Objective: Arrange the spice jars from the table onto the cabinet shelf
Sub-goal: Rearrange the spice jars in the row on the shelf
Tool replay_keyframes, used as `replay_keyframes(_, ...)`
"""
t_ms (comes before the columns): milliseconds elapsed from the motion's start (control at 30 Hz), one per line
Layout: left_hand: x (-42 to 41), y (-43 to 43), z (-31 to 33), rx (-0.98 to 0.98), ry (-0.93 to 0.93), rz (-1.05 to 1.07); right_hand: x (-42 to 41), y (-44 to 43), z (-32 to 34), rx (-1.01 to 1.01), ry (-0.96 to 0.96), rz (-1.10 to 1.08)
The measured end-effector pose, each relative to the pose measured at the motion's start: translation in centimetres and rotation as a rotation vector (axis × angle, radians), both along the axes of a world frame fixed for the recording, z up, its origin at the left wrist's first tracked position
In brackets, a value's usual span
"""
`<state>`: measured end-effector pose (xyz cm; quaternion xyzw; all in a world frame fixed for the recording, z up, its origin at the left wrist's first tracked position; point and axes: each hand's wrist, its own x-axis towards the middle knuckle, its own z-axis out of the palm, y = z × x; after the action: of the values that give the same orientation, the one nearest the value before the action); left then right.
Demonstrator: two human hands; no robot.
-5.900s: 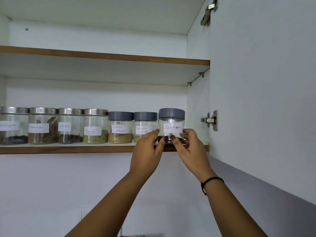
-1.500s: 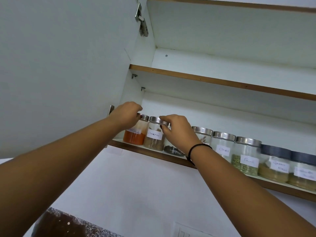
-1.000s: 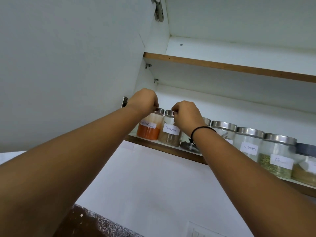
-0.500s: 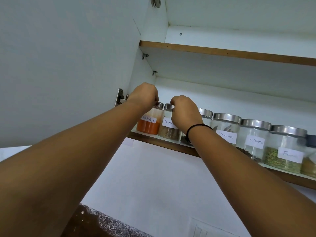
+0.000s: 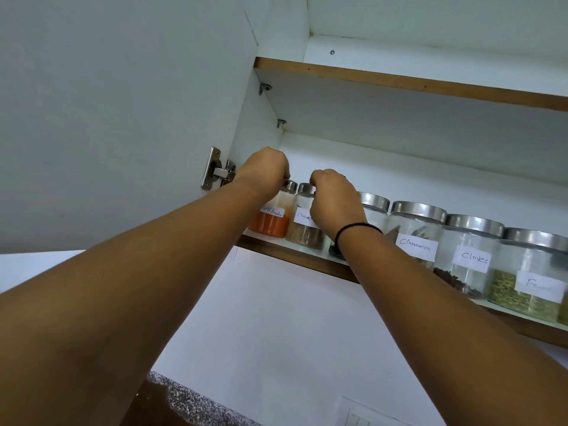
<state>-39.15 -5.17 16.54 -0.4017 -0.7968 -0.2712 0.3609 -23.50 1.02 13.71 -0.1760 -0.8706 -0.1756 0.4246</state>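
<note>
Shelf point(image 5: 292, 256) left end | left hand point(image 5: 264, 173) grips chilli jar point(image 5: 272, 224) beside cabinet wall point(image 5: 258, 133) | right hand point(image 5: 335, 201), apart, grips neighbouring jar point(image 5: 304, 235)

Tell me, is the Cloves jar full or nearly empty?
Nearly empty: the Cloves jar holds only a thin dark layer at its bottom; the glass above it looks clear.

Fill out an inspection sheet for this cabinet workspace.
Surface: lower shelf, white with a brown edge, bears a row of jars.
Job's things: chilli powder jar, second jar, Cinnamon jar, Cloves jar, all upright, steel lids on.
Clutter: nothing seen.
Hands: left hand grips the chilli powder jar's lid; right hand grips the second jar's lid.
Cables: nothing seen.
Surroundings: open cabinet door, hinge, upper shelf, speckled countertop below.
</note>
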Motion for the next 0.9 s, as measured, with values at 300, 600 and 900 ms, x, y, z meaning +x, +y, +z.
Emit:
replay_keyframes(300, -1.2, 1.6, -1.8, 0.034, 0.046, -0.025, -1.4, 1.0, 0.0, 0.033, -0.041, -0.011)
replay_keyframes(600, -1.9, 2.5, -2.6, 0.073, 0.034, -0.093, -3.1, 2.5, -0.1, 0.020, -0.037, -0.014)
replay_keyframes(900, -2.3, 2.9, -2.3, 0.037, 0.027, -0.078, -4.1, 4.4, 0.4, 0.026, -0.066, -0.002)
